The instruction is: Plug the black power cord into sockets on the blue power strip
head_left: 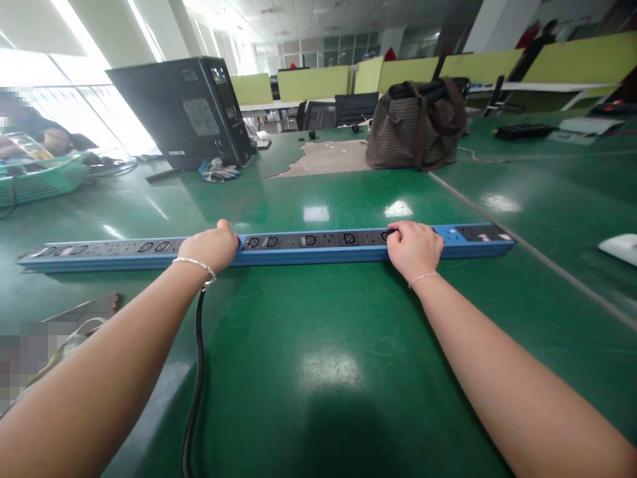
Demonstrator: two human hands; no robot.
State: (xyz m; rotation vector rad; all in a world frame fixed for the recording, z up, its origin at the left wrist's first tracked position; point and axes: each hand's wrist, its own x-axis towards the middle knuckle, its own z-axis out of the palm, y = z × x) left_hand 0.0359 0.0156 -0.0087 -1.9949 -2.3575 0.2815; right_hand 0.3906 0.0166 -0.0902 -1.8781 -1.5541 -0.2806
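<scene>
A long blue power strip [308,255] with a row of black sockets lies across the green table. My left hand [212,247] is closed over it left of the middle, with the fingers hidden behind its far edge. Toward the right part, my right hand [414,247] grips the same strip, its thumb on the socket face and the other fingers over the far side. A thick black cable [198,372] comes down from near my left wrist to the bottom of the view. Where its upper end joins is hidden.
Behind the strip stand a black computer case [169,113] and a brown striped bag [398,126]. Crumpled gloves [219,171] lie by the case. At the left are a green basket [50,176] and a person. A white object [620,249] sits at the right edge.
</scene>
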